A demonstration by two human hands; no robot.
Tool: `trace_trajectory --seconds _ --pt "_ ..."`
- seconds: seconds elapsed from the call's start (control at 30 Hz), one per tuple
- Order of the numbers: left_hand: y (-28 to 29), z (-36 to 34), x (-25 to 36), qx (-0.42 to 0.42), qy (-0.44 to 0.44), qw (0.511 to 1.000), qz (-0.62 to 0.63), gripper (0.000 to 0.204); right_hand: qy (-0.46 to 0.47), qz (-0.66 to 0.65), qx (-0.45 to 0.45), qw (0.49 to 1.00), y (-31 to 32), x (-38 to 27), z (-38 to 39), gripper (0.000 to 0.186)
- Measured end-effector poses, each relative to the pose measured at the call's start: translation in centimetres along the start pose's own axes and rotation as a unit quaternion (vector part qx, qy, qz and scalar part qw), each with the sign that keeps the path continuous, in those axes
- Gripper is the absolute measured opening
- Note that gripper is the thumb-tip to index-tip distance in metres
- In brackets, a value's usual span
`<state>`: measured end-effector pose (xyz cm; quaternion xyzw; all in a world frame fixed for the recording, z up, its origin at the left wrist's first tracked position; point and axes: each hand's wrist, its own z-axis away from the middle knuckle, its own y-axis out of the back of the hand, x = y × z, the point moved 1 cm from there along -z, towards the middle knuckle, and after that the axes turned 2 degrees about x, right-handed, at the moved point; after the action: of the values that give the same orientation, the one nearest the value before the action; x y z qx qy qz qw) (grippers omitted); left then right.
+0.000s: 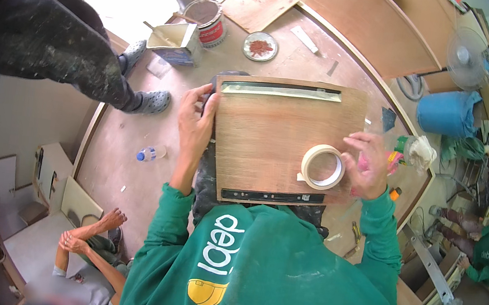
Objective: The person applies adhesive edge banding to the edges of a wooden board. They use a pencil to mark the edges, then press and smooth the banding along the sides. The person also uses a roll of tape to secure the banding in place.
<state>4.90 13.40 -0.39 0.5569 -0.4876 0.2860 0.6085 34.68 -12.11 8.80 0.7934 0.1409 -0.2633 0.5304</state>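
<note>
A square wooden panel [272, 131] lies across my lap. Along its far edge runs a dark strip [283, 91] partly covered by pale masking tape, and along its near edge sits a black metal rail [272, 197]. My left hand [194, 122] grips the panel's left edge, with the thumb by the face. A roll of masking tape [339, 171] rests on the panel's right part, its loose end at the lower left. Just right of the roll, my right hand [369, 166] hovers at the panel's edge, its thumb and forefinger apart and slightly blurred.
A paint bucket [212, 30], an open box [175, 41] and a round lid with reddish bits [260, 46] stand ahead. A person's legs [60, 48] are at the left; another person's arms [88, 240] show lower left. A small bottle [150, 153] lies on the floor.
</note>
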Motion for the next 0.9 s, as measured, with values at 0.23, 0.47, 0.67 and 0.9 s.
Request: trace_trajectory --seconds 0.23,0.47,0.67,0.9 --pt "0.5 1.1 1.7 -0.035 0.022 0.999 -0.007 0.032 -0.121 0.004 -0.020 0.992 -2.8 -0.2 3.6 0.039" --pt "5.7 5.0 0.3 -0.202 0.155 0.960 -0.114 0.032 -0.168 -0.110 0.166 0.966 -2.2 5.9 0.2 0.017" --pt "6.1 7.9 3.1 -0.263 0.197 0.939 -0.100 0.042 -0.263 -0.574 0.119 0.767 -3.4 10.7 -5.2 0.035" --pt "4.7 9.0 3.8 -0.218 0.203 0.954 -0.034 0.044 -0.306 -0.500 0.115 0.802 -3.7 10.6 -3.8 0.032"
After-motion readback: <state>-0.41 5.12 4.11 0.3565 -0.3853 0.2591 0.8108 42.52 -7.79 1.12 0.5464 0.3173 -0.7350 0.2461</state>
